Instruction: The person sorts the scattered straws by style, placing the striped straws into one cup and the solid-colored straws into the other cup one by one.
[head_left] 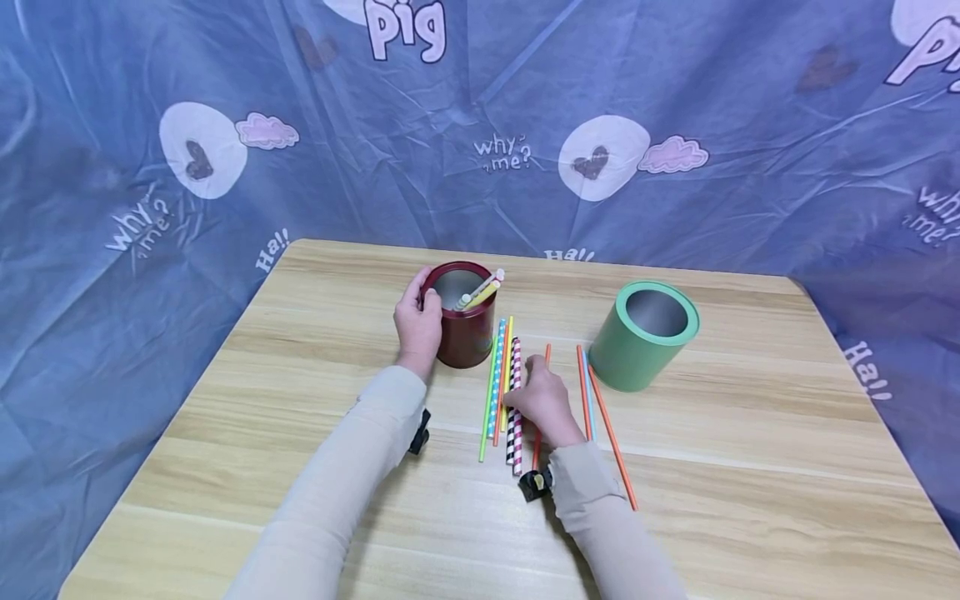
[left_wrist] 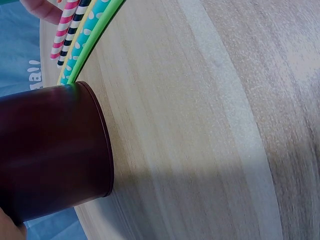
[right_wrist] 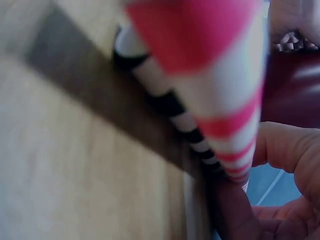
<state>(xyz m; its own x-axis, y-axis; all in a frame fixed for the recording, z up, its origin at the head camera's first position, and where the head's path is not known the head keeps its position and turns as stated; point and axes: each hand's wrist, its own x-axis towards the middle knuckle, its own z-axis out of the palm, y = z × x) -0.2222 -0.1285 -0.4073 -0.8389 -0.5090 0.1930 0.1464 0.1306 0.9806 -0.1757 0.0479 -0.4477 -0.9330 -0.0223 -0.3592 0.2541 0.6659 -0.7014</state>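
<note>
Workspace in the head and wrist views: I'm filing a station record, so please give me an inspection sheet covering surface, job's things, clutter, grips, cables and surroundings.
Surface: light wood-grain table.
Job's things: dark red can standing upright, several inner straws leaning out of it; a row of loose straws on the table to its right, including striped straws.
Clutter: green can, with orange straws and a pale blue straw lying near it.
Grips: left grip holds the dark red can near the top; right grip is at the striped straws, whether pinching them is unclear.
Cables: nothing seen.
Surroundings: blue printed cloth behind the table.
</note>
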